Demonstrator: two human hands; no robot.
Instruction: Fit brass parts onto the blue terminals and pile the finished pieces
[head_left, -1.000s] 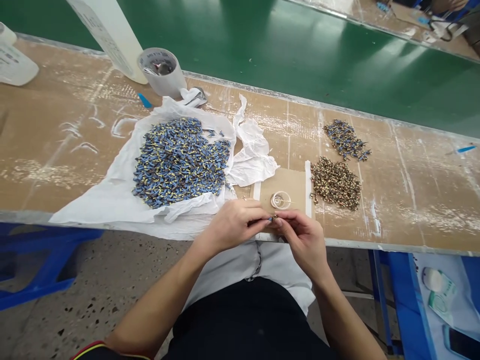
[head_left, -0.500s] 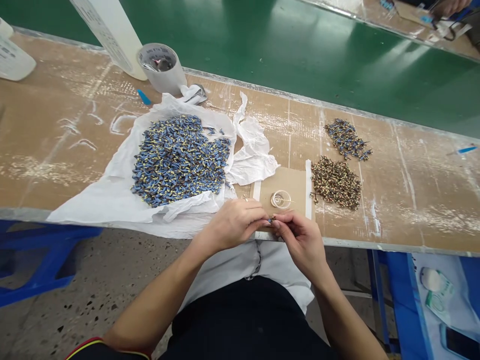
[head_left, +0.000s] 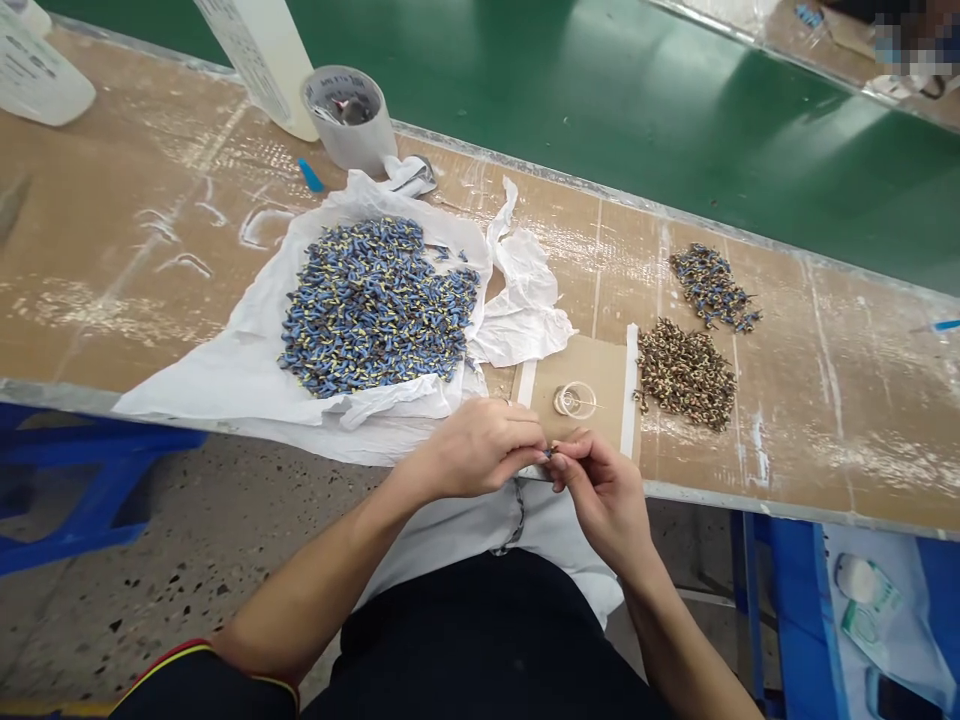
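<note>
Both hands meet at the table's front edge, fingertips nearly touching. My left hand pinches a tiny blue piece. From the other side, the thumb and forefinger of my right hand close on the same piece, whose details are too small to make out. Just beyond the fingers, a small clear cup with a thin stick in it stands on a cardboard sheet. A large heap of blue, yellow and dark pieces lies on white paper to the left. To the right is a pile of brown and cream pieces.
Behind the brown pile lies a smaller bluish pile. A tape roll, a tall white bottle and a blue cap-like piece are at the back left. Crumpled paper lies mid-table. Blue stools flank me below the table.
The view has shifted slightly, so the table's contents appear farther right. Both hands remain together at the small piece, with a slight change in the right fingers.
</note>
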